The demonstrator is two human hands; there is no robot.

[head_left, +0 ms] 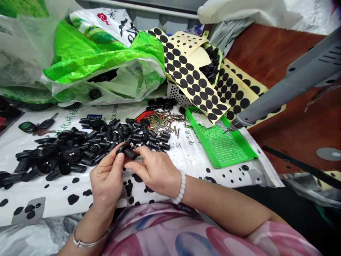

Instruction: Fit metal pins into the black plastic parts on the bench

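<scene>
1. Clock centre: a black flanged part (pixel 125 151) with a narrow stem, held over a white printed sheet (pixel 197 172) that covers the worktop
2. The left hand (pixel 108 177) is clamped on this part, thumb against fingers around the wide end
3. The right hand (pixel 157 172) is at the stem, thumb and forefinger apart there; I cannot tell whether they press on it
4. At 3 o'clock, a green tray (pixel 239 159) holds a plate with rows of tiny pale dots, too small to identify, and crumpled white material (pixel 202 118) at its far end
5. Toward 2 o'clock, a light green basket (pixel 220 58) contains black parts (pixel 212 67), partly covered by cream sheets of black discs (pixel 189 76); a white perforated basket (pixel 176 91) is just below and left
6. Between 11 and 12 o'clock, a bright green bag (pixel 106 58) lies open, something black showing inside
7. At 9 o'clock, loose black pieces (pixel 71 154) pile up; at 2, small metal pieces (pixel 165 121) lie scattered
</scene>
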